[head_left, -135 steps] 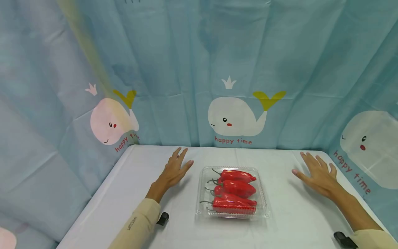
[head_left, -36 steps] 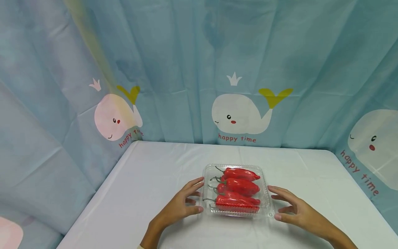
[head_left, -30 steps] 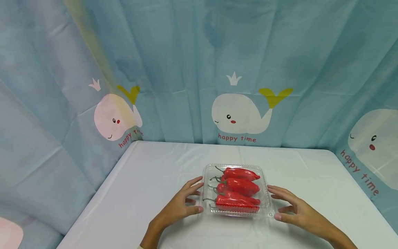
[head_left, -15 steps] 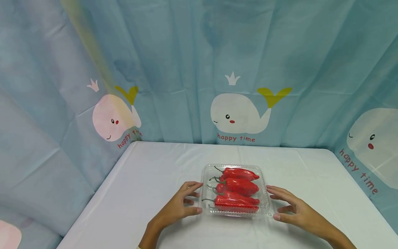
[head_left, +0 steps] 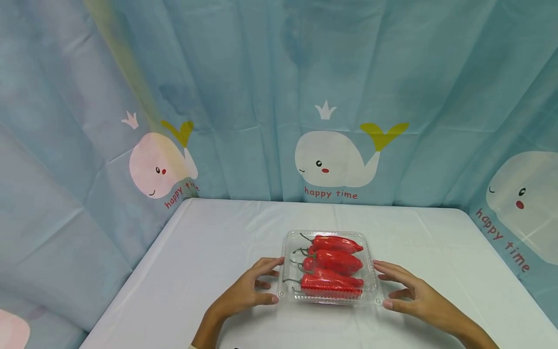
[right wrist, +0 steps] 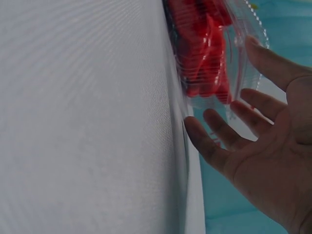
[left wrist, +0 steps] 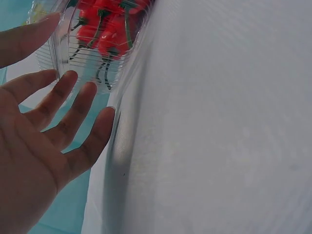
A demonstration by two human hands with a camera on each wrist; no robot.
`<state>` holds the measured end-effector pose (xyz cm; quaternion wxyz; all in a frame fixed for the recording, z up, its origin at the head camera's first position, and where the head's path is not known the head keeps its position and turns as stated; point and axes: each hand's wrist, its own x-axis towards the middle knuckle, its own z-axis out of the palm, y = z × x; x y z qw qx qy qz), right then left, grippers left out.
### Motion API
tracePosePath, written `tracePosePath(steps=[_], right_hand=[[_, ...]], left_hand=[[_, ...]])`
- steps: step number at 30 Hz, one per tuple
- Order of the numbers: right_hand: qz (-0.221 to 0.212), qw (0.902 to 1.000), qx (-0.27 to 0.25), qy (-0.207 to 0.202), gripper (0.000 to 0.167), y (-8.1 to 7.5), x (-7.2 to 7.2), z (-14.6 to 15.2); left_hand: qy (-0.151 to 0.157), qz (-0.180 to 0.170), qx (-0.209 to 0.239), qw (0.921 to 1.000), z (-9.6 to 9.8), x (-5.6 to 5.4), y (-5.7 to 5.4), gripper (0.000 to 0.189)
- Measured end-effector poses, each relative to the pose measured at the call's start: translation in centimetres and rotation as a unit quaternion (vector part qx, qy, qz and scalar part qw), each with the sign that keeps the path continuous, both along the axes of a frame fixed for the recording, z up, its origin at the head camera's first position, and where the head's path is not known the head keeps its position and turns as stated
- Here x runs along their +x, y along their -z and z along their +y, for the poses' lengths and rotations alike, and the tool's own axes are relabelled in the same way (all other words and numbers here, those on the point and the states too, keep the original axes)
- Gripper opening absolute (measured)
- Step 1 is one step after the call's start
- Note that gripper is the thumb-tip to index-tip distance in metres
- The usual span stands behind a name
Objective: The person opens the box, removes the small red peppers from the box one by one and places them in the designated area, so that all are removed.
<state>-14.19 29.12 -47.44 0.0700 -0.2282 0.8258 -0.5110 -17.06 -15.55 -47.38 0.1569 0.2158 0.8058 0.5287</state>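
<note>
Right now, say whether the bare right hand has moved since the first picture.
Yes: against the middle white whale printed on the blue curtain, the right hand has moved left, to beside the clear plastic box of red peppers.

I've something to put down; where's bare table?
Left of the left hand the white table is bare; so is the strip between the clear box and the curtain, and the patch right of the right hand. Crowded: the box's sides, by the hands.

Blue-green curtain (head_left: 244,63) across back, left and right, creased. Print: pale whales (head_left: 333,162), yellow-green tails (head_left: 383,136), crowns (head_left: 325,110), red "happy time" text (head_left: 330,193). Yellowish streak (head_left: 122,58) upper left. White table (head_left: 231,223), rounded far corners, cloth-like surface.
</note>
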Motion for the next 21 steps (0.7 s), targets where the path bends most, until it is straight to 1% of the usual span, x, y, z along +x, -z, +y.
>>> tracePosePath(steps=[7, 11, 14, 21], right_hand=[[0.002, 0.9999, -0.007, -0.008, 0.067, 0.2, -0.06, 0.04], [0.0, 0.9999, -0.008, -0.007, 0.067, 0.2, -0.08, 0.03], [0.001, 1.0, -0.006, -0.005, 0.066, 0.21, -0.06, 0.01], [0.007, 1.0, -0.002, -0.005, 0.066, 0.23, -0.07, -0.05]], left_hand=[[0.008, 0.002, 0.008, 0.9999, 0.01, -0.07, 0.08, 0.082], [0.023, 0.017, 0.023, 0.9993, 0.02, -0.23, 0.19, 0.077], [0.035, 0.023, 0.035, 0.9985, -0.03, -0.36, 0.21, 0.075], [0.046, -0.002, 0.044, 0.998, -0.13, -0.33, 0.07, 0.08]])
